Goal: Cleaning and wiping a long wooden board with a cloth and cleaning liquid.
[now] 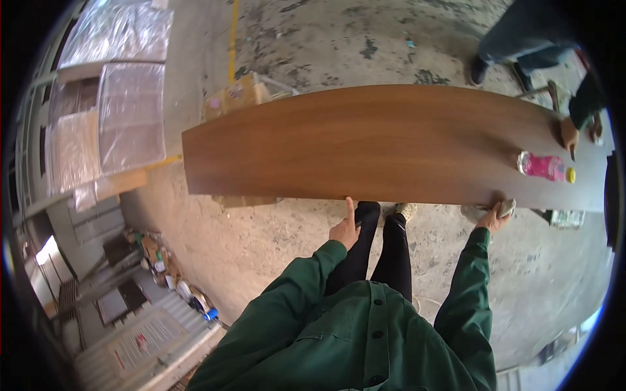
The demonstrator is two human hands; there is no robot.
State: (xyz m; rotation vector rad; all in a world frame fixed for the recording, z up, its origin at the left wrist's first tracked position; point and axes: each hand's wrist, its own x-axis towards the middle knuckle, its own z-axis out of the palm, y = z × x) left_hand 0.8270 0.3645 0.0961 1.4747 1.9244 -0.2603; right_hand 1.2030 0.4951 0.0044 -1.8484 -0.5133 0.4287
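Left hand (pixel 345 228) set against the near edge of a long brown wooden board (pixel 365 143), index finger extended, nothing gripped, right hand (pixel 493 216) closed around a small grey block (pixel 506 208) at the same edge, pink bottle (pixel 544 167) laid on the board, another person's hand (pixel 570 135) rested at the far end.

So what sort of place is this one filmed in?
Probably a furniture or wood-panel workshop: a long brown wood board lies over a stained concrete floor, and plastic-wrapped panels are stacked at the left.
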